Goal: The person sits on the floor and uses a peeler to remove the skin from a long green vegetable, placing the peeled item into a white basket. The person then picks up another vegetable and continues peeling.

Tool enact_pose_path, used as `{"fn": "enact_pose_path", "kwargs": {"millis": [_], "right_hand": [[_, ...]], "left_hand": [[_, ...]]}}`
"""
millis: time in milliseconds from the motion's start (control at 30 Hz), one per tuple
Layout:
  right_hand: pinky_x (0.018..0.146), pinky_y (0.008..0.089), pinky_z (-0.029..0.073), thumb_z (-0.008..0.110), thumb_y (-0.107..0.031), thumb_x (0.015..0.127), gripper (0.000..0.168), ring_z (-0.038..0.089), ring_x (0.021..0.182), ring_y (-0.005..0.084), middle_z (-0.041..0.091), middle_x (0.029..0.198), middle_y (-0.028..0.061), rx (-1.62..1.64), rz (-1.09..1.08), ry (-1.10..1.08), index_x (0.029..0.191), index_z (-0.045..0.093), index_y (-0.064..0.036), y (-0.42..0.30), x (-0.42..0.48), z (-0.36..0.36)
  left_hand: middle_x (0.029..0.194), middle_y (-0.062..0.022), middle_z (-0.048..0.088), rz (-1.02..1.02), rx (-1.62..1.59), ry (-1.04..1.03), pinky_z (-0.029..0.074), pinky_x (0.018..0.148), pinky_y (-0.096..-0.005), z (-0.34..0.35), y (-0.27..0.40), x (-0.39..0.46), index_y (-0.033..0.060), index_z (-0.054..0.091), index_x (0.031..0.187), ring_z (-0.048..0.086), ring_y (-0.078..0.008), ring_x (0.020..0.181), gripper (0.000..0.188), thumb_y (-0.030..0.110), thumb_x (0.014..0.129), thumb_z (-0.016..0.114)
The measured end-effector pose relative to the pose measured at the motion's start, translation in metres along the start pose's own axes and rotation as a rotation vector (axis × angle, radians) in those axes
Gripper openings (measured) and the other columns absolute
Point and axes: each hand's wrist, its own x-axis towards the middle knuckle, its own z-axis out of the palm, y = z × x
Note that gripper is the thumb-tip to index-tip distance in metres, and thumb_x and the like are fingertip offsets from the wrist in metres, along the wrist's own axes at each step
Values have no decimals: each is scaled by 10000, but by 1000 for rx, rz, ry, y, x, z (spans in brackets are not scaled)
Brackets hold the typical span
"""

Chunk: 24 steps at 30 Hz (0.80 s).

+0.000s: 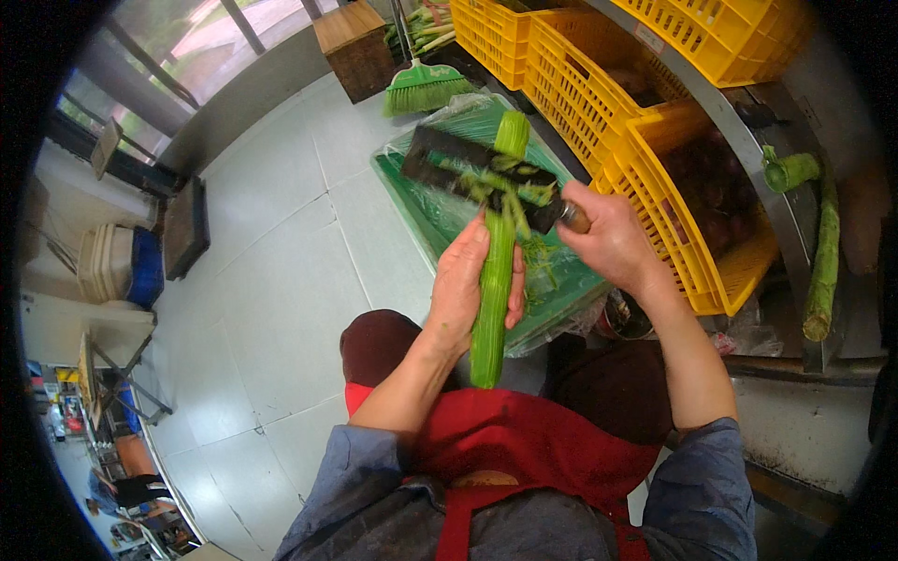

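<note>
My left hand (457,279) is wrapped around a long, pale green peeled stem, probably celtuce (492,308). The stem points away from me, its near end above my lap. In my right hand (609,235) is the wooden handle (577,218) of a broad dark cleaver-like knife (429,156). Its blade lies across the upper stem and hides part of it; motion blurs the blade. Green peel strips (515,203) cling to the blade. Below both hands, a green tray (400,188) lined with clear plastic holds more shavings (539,263).
Yellow plastic crates (582,84) line the right side. Two unpeeled stems (822,259) lie on a metal ledge beyond them. A green broom (426,88) and a wooden box (354,49) stand ahead on the tiled floor (280,280). Another person (130,487) appears far left.
</note>
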Motion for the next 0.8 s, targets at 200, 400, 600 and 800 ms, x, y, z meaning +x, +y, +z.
{"fn": "enact_pose_path", "kwargs": {"millis": [200,400,600,800], "right_hand": [[638,514,452,675,-120,802,218,601,783,453,598,759,233,-153,-120,-24,937,516,-60,-5,0,1],[604,449,427,686,-79,791,229,545,740,449,541,733,220,-153,-93,72,878,481,-26,12,1,1],[648,455,454,670,-108,814,201,550,772,456,583,781,232,-164,23,106,931,524,-34,17,4,-1],[726,462,499,689,-156,823,319,617,825,443,662,888,234,-72,162,242,1100,591,-31,40,11,-2]], "left_hand": [[574,-119,507,-6,43,29,400,364,-286,1,1,-2,23,519,914,450,-190,372,468,460,1038,406],[669,-92,530,5,45,27,407,349,-271,10,1,-2,29,502,988,466,-164,396,414,431,1041,418],[808,-77,543,-16,-4,-81,458,385,-273,3,3,-4,48,409,1395,539,-160,500,472,366,1047,443],[816,-96,560,-12,85,-17,469,400,-289,4,4,-12,71,298,1520,546,-179,497,572,341,1039,449]]}}
